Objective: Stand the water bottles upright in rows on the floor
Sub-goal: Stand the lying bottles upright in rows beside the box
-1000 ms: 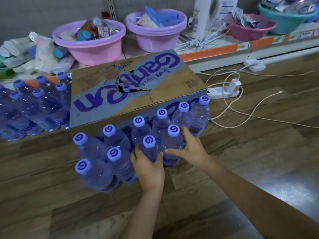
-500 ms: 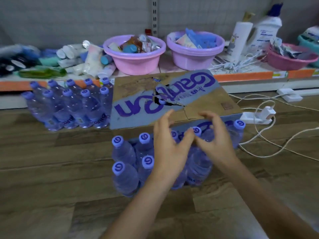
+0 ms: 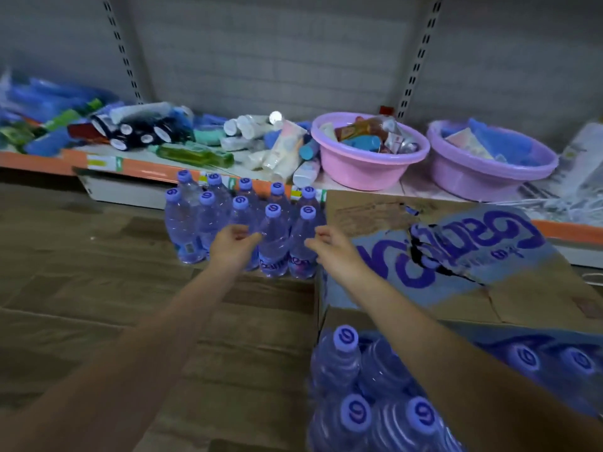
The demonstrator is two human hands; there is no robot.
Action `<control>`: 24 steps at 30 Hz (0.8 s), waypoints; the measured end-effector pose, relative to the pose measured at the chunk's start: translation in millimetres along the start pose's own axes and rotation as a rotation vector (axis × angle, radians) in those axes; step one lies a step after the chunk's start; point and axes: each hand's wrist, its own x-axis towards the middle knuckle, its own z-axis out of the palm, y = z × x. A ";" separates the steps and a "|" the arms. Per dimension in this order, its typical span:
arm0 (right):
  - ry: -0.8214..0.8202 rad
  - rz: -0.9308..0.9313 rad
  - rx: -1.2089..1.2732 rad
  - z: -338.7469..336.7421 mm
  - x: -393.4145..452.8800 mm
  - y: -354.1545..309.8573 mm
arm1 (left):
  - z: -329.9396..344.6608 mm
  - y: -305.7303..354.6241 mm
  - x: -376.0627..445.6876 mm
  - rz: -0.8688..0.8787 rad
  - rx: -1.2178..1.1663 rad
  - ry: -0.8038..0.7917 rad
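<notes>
Clear water bottles with purple caps stand upright in two rows (image 3: 274,236) on the wooden floor, against the shelf base. A second cluster of the same bottles (image 3: 355,399) stands at the lower right, beside a torn cardboard box (image 3: 463,256) printed in purple. My left hand (image 3: 232,246) is stretched out in front of the far rows, fingers loosely curled and holding nothing. My right hand (image 3: 333,250) hovers by the rightmost bottle of those rows, also empty, fingers apart. Whether either hand touches a bottle I cannot tell.
A low shelf with an orange edge (image 3: 140,168) carries loose tubes and bottles, a pink basin (image 3: 365,164) and a lilac basin (image 3: 489,171), both filled. Bare wooden floor (image 3: 98,288) lies to the left of the bottles.
Both hands have left the near bottle cluster and reached over to the far rows by the shelf. The view has swung left, so the box now sits at the right.
</notes>
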 end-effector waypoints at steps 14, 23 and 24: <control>0.328 0.138 -0.083 60.7 100.1 24.3 | 54.3 -39.4 95.9 0.285 0.453 -0.070; 0.281 0.116 -0.322 57.2 87.0 29.9 | 32.9 -62.1 69.2 0.296 0.209 -0.189; 0.275 0.113 -0.340 58.5 83.2 30.7 | 31.0 -64.0 64.6 0.298 0.246 -0.164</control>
